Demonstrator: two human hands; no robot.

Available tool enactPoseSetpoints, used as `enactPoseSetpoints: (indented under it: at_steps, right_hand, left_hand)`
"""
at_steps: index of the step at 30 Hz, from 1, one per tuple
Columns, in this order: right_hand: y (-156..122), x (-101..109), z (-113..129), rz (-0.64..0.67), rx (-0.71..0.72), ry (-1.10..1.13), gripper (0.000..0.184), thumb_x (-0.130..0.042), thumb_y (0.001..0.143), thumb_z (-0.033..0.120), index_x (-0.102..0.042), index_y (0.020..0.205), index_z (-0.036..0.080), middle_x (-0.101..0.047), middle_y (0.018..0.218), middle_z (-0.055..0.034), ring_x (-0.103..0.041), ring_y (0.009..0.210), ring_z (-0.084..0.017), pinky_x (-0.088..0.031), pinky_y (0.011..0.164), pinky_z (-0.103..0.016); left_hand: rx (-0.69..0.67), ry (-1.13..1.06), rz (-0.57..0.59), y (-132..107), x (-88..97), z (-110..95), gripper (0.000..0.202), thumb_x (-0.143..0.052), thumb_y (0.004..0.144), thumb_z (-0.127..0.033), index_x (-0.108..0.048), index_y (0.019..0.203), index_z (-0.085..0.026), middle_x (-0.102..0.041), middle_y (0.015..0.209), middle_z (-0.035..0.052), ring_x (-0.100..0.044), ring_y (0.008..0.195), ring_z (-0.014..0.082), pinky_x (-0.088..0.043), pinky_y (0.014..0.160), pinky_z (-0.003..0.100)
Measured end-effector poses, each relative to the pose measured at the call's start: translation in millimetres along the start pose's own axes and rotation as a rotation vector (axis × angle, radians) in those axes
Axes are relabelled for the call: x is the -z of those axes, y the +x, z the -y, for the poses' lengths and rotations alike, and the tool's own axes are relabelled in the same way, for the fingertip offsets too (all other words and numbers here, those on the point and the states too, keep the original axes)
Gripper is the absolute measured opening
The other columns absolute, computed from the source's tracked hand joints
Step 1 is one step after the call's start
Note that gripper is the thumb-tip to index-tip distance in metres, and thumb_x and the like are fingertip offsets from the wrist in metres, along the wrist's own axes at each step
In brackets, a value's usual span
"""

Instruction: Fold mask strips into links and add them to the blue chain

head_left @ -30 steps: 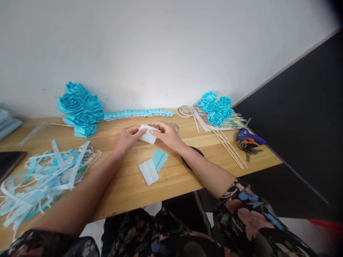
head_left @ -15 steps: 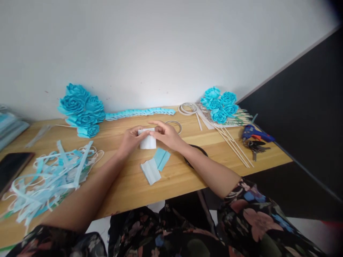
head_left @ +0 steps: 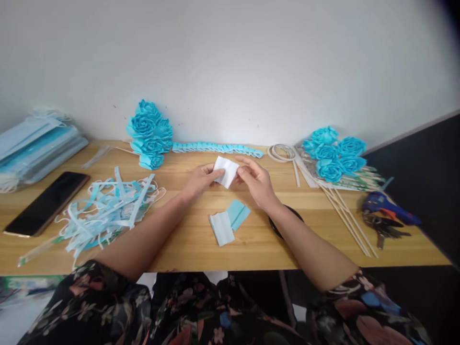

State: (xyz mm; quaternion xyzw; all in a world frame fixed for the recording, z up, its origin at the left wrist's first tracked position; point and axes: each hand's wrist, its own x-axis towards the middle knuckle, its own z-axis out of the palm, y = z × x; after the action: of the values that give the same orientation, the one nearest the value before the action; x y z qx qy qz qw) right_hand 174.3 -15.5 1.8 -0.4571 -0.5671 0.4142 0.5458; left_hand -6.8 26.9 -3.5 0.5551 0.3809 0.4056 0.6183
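A small white square of mask fabric [head_left: 226, 172] is held up over the middle of the table. My left hand [head_left: 201, 181] pinches its left side, with the thumb on the front face. At its right edge, the thumb and forefinger of my right hand [head_left: 256, 181] close on the corner, while another finger stretches out above. Below my hands two more fabric pieces lie overlapping on the wood: a pale one [head_left: 222, 229] and a blue one [head_left: 238, 214].
Fabric strips and ear loops [head_left: 108, 211] lie left, beside a phone [head_left: 46, 203] and stacked masks [head_left: 36, 143]. Blue fabric roses [head_left: 151, 134], a pleated strip [head_left: 215, 149] and tape rolls [head_left: 282, 153] line the wall. Right are more roses [head_left: 336, 153], sticks [head_left: 347, 223], a glue gun [head_left: 390, 207] and keys [head_left: 384, 227].
The view has swung left and levelled, so the table sits further right in it. The white square is now tilted, and my right hand has shifted from its top to its right edge.
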Motion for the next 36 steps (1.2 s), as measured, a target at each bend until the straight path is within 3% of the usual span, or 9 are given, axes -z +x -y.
enactPoseSetpoints:
  at_steps: [6, 10, 19, 28, 36]
  right_hand:
    - [4.5, 10.2, -4.0, 0.104, 0.045, -0.056, 0.042, -0.059, 0.090, 0.033, -0.058, 0.132, 0.029, -0.072, 0.102, -0.0026, -0.066, 0.092, -0.017, -0.057, 0.077, -0.032]
    - [8.6, 16.8, -5.4, 0.162, 0.107, -0.119, 0.036, -0.065, 0.083, 0.023, -0.065, 0.118, 0.029, -0.071, 0.115, -0.0019, -0.065, 0.108, -0.019, -0.055, 0.088, -0.033]
    - [6.8, 16.2, -5.2, 0.157, 0.157, -0.311, 0.011, -0.069, 0.081, 0.030, -0.075, 0.089, 0.025, -0.073, 0.090, -0.0005, -0.066, 0.080, -0.016, -0.052, 0.074, -0.029]
    - [5.8, 14.3, -1.9, 0.133, 0.134, -0.361, 0.015, -0.069, 0.081, 0.034, -0.075, 0.089, 0.023, -0.071, 0.080, 0.0004, -0.057, 0.065, -0.012, -0.043, 0.060, -0.024]
    - [4.1, 12.7, -4.4, 0.088, 0.071, -0.355, 0.020, -0.072, 0.078, 0.039, -0.067, 0.085, 0.021, -0.069, 0.080, 0.0006, -0.058, 0.065, -0.011, -0.046, 0.062, -0.025]
  left_hand:
    - [0.084, -0.091, 0.091, 0.1, 5.2, 0.0, 0.045, -0.076, 0.066, -0.052, -0.067, 0.086, -0.013, -0.060, 0.068, 0.0004, -0.052, 0.057, 0.0103, -0.038, 0.053, 0.022]
    - [0.086, -0.054, 0.122, -2.0, 4.8, -3.1, 0.043, -0.073, 0.068, -0.054, -0.064, 0.075, -0.013, -0.055, 0.062, -0.0009, -0.045, 0.053, 0.0085, -0.030, 0.050, 0.022]
    - [0.032, 0.007, 0.118, -2.5, 1.6, -8.0, 0.042, -0.072, 0.069, -0.055, -0.062, 0.070, -0.014, -0.050, 0.060, -0.0026, -0.041, 0.053, 0.0075, -0.027, 0.051, 0.022]
    - [0.028, 0.076, 0.118, -3.4, 1.6, -13.0, 0.038, -0.079, 0.062, -0.047, -0.059, 0.066, -0.014, -0.048, 0.057, -0.0045, -0.038, 0.052, 0.0066, -0.025, 0.051, 0.022]
    - [0.028, 0.164, 0.138, -3.3, 2.5, -12.1, 0.035, -0.075, 0.064, -0.046, -0.061, 0.070, -0.014, -0.047, 0.057, -0.0049, -0.038, 0.053, 0.0069, -0.026, 0.052, 0.022]
